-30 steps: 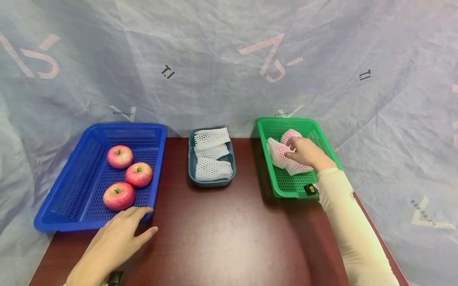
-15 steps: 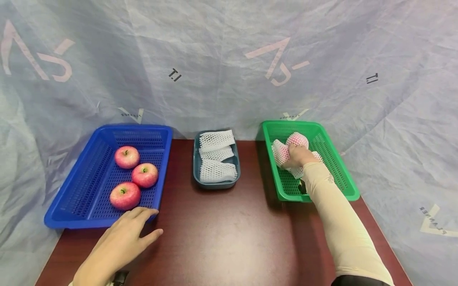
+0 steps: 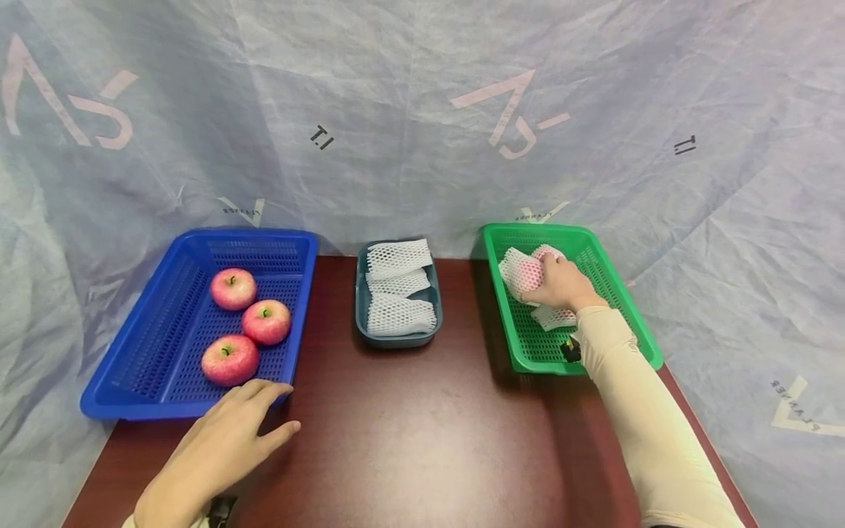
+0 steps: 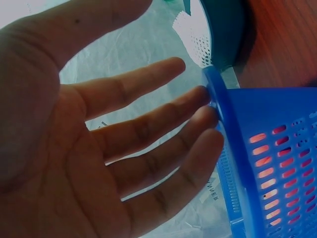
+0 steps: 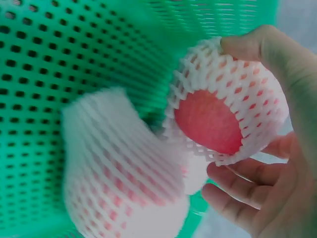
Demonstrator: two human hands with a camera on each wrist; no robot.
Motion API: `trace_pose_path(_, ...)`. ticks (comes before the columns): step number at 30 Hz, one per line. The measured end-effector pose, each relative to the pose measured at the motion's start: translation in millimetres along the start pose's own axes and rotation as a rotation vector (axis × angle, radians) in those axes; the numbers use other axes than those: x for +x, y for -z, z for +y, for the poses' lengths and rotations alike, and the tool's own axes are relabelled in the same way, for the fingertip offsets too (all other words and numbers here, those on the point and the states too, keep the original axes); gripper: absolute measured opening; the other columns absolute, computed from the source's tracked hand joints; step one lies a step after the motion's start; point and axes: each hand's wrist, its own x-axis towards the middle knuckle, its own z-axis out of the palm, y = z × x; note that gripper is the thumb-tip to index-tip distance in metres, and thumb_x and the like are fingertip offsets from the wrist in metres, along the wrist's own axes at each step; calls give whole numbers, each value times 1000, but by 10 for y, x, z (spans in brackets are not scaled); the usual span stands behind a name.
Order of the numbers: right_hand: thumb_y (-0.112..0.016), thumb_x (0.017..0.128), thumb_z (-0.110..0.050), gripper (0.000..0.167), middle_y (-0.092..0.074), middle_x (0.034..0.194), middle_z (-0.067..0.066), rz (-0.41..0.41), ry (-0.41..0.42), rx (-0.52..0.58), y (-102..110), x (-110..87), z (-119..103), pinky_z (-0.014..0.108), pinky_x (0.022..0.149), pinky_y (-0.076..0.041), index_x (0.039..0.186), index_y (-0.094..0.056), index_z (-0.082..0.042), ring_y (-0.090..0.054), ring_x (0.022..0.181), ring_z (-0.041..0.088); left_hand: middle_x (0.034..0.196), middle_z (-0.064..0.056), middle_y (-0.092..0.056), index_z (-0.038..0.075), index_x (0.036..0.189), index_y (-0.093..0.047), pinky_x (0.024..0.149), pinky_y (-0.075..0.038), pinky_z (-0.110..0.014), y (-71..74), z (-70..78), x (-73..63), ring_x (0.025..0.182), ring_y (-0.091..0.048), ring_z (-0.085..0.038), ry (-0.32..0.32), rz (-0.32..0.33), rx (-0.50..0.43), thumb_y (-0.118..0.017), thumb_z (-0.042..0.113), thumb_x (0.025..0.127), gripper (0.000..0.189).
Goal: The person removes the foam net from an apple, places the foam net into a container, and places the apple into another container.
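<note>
Inside the green basket (image 3: 610, 323), my right hand (image 3: 564, 284) holds an apple in a white foam net (image 3: 520, 271). In the right wrist view, the thumb lies over the netted apple (image 5: 223, 109) and the fingers curl beneath it; bare red skin shows through the net's opening. A second netted apple (image 5: 124, 183) lies beside it, mostly behind my hand in the head view. Another foam net (image 3: 553, 317) shows below the hand; its contents are unclear. My left hand (image 3: 227, 433), fingers spread and relaxed, lies at the near rim of the blue basket (image 3: 145, 411), fingertips against it.
Three bare apples (image 3: 233, 288) sit in the blue basket at left. Between the baskets, a small dark teal tray (image 3: 396, 340) carries several flat white foam nets (image 3: 401, 314). The table (image 3: 409, 440) is dark reddish wood, with a grey printed cloth (image 3: 396, 147) hanging behind.
My right hand has gone down among the netted apples, taken hold of one and shifted it slightly toward the back. The left hand keeps its place while the head view has shifted a little.
</note>
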Motion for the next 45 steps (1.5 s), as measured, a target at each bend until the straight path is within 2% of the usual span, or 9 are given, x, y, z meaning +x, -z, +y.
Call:
trace_pose_path(4,-81,72,-41,86,-55,110,24,30,29,17,168,-162,-82,54,72,-52,134,-43,5,-58,94,38,116,-9,-65,9,118,-68,90,-48,-57,14,4,7,108,-61,-34,-3,-7,5,-80,33,84,43)
trace_pose_path(9,-84,68,-39,87,-56,111,19,101,108,43,319,-534,-331,51,71,-52,135,-46,0,-58,94,34,116,-9,-65,9,118,-68,89,-48,-56,34,-5,14,108,-61,-33,-8,-3,10,-80,33,84,43)
trace_pose_path(16,-86,64,-41,89,-57,114,11,201,269,79,330,-1139,-741,46,72,-54,135,-47,-3,-55,99,26,115,-8,-65,10,118,-68,88,-49,-56,68,15,25,107,-62,-32,4,-18,8,-79,33,85,42)
trace_pose_path(20,-84,62,-41,86,-56,111,3,231,356,72,305,-1355,-923,38,71,-51,133,-50,-7,-51,96,17,115,-8,-66,11,119,-68,87,-49,-56,88,46,52,107,-62,-32,8,-4,5,-78,33,86,41)
trace_pose_path(26,-82,60,-41,84,-53,112,-5,249,463,55,292,-1478,-1114,33,75,-50,133,-51,-14,-50,98,9,111,-6,-68,14,113,-71,87,-51,-53,98,88,103,105,-64,-28,-19,75,-9,-78,31,87,32)
trace_pose_path(32,-81,59,-42,86,-53,113,-4,226,573,69,278,-1510,-1296,32,78,-50,133,-51,-12,-51,100,9,103,2,-71,18,105,-74,84,-53,-50,104,153,159,98,-67,-22,-50,162,-33,-79,30,87,22)
trace_pose_path(38,-81,58,-44,84,-54,114,-2,234,701,70,206,-1496,-1497,32,82,-49,130,-53,-9,-53,100,11,94,11,-68,22,96,-75,76,-55,-38,78,288,275,87,-64,-8,-162,256,-57,-80,23,85,12)
trace_pose_path(41,-82,56,-45,84,-55,114,-2,241,758,87,152,-1487,-1608,33,84,-49,128,-55,-9,-53,101,12,91,13,-68,22,94,-75,75,-55,-34,59,378,353,85,-64,-5,-209,290,-84,-80,20,85,10)
trace_pose_path(45,-81,56,-46,85,-54,114,-3,234,793,112,87,-1468,-1740,31,82,-49,129,-55,-11,-53,100,10,90,15,-67,22,94,-76,74,-54,-32,42,537,448,84,-64,-3,-255,331,-141,-79,17,86,10)
